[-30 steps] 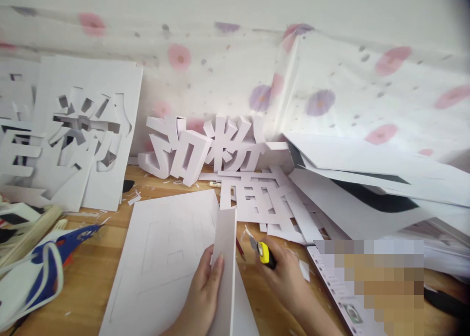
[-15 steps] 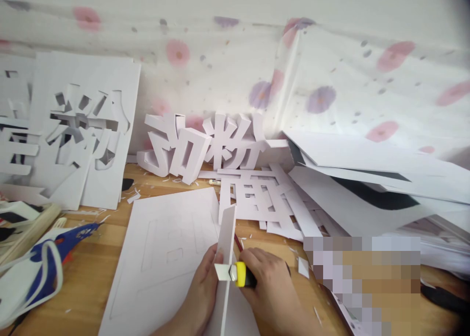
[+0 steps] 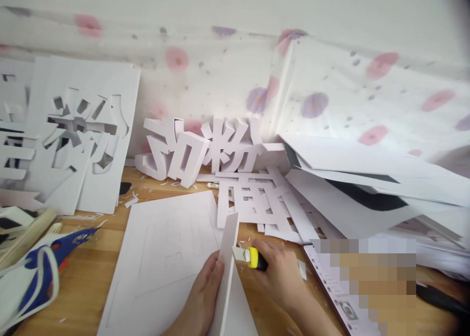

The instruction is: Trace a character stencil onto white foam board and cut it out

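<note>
My left hand [image 3: 203, 289] grips a narrow white foam board strip [image 3: 228, 257] and keeps it standing on edge. Closed in my right hand [image 3: 281, 272] is a yellow and black utility knife [image 3: 255, 258], its broad blade out and pointing left, with the tip at or very near the strip's right side; I cannot tell whether they touch. Beneath the strip lies a large white board [image 3: 157, 257] with faint pencil outlines of a character drawn on it. Behind it rests a flat cut-out white character [image 3: 253, 199].
Raised white characters [image 3: 191, 152] stand against the floral plastic sheet [image 3: 220, 77]. Cut-out boards [image 3: 121, 91] lean at left, near a blue glue gun [image 3: 66, 250] with a white cord. Stacked white sheets [image 3: 367, 155] fill the right, behind a ruler [image 3: 330, 287] and a blurred patch.
The knife and my right hand have moved right and slightly up, so the blade no longer overlaps the strip's face. The strip is turned a little, still in my left hand.
</note>
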Motion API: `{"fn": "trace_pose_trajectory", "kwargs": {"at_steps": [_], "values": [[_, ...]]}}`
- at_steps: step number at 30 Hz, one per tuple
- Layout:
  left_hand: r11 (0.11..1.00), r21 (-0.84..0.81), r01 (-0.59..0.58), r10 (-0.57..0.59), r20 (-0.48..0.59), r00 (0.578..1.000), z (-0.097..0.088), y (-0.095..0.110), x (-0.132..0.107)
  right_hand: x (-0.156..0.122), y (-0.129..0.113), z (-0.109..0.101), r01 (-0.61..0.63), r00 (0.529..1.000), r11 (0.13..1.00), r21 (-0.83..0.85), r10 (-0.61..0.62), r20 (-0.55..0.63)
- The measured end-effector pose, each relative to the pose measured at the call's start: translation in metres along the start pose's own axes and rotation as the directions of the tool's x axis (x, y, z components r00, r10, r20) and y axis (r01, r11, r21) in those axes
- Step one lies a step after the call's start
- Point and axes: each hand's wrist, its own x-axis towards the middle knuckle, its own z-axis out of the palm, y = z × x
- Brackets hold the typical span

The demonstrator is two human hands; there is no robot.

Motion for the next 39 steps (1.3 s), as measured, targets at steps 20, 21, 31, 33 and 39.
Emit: {"fn": "trace_pose_trajectory", "kwargs": {"at_steps": [20,21,31,33,39], "values": [[0.964,-0.216,-0.152,0.073,-0.337,0.939,-0.037,0.008,0.039,-0.012,0.039,0.023,-0.294,0.952,0.947,-0.130,0.303,0.053],[0.960,-0.235,-0.151,0.069,-0.325,0.943,-0.037,0.008,0.038,-0.012,0.041,0.026,-0.285,0.954,0.950,-0.126,0.294,0.053],[0.938,-0.321,-0.130,0.008,-0.356,0.935,-0.039,0.020,0.035,-0.010,0.027,0.012,-0.081,0.995,0.992,0.094,0.085,-0.044],[0.936,-0.325,-0.133,0.004,-0.368,0.930,-0.042,0.022,0.030,-0.013,0.016,0.005,-0.007,0.999,0.971,0.241,-0.002,0.035],[0.936,-0.314,-0.159,0.030,-0.378,0.925,-0.048,0.019,0.015,-0.024,-0.008,-0.001,-0.124,0.933,0.785,0.607,-0.116,0.341]]}}
